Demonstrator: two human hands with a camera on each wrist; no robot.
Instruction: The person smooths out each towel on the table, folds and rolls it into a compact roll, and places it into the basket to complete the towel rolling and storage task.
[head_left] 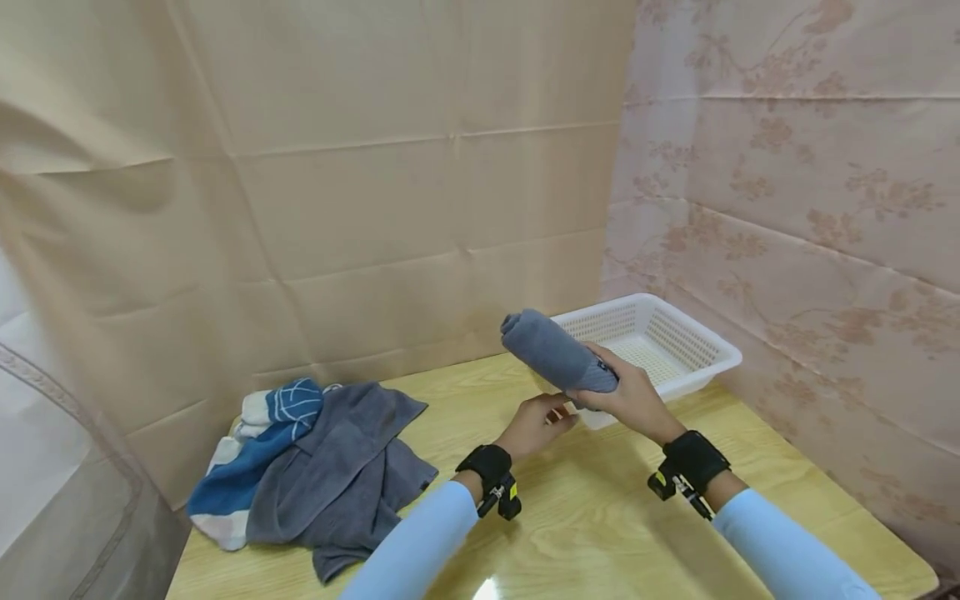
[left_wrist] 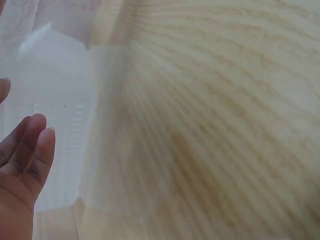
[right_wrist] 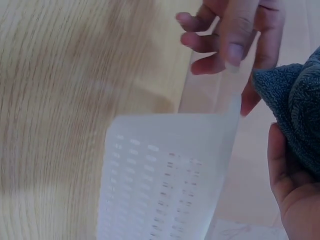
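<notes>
A rolled grey towel [head_left: 557, 350] is gripped in my right hand [head_left: 633, 396], held up in the air just in front of the white basket. My left hand [head_left: 531, 427] is beside the basket's near corner, below the roll, with fingers loosely bent and nothing held. The right wrist view shows the towel [right_wrist: 305, 95] at the right edge against my right palm, with the left hand [right_wrist: 237, 35] close by. A white perforated plastic basket [head_left: 693, 379] stands at the back right; no item shows inside its visible part.
On the table's left side lie a crumpled grey towel [head_left: 352, 467] and a blue and white patterned cloth [head_left: 255, 458], partly overlapping. A beige curtain [head_left: 375, 208] hangs behind the wooden table [head_left: 585, 508]. A floral curtain [head_left: 810, 233] borders the right.
</notes>
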